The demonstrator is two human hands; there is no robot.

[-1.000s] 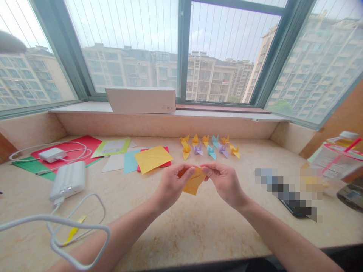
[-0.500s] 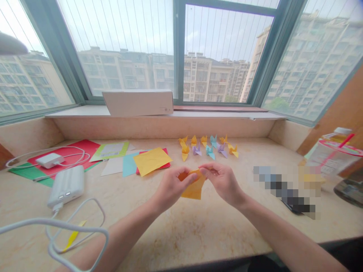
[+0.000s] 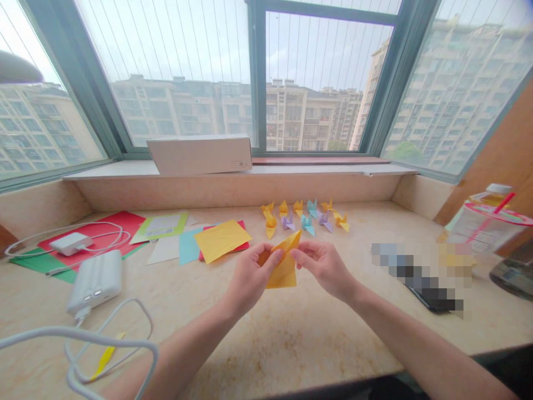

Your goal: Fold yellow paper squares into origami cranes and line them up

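My left hand (image 3: 250,275) pinches a folded piece of yellow-orange paper (image 3: 285,265) and holds it above the marble counter (image 3: 266,333). My right hand (image 3: 325,265) meets it from the right, its fingertips pinched at the paper's right edge. The paper's upper corner points up and to the right. Behind the hands, several small folded paper cranes (image 3: 306,214) in yellow, purple and blue stand in a group. A loose yellow sheet (image 3: 220,240) lies on top of red and blue sheets to the left of the hands.
A white power bank (image 3: 95,280) with looping white cables (image 3: 104,339) lies at the left, near a charger (image 3: 70,243) on red and green paper. A white box (image 3: 200,154) stands on the window sill. A plastic cup with a straw (image 3: 485,228) stands at the right.
The folded paper has been turned so that one corner now sticks up between my hands. Both hands stayed close together above the counter.
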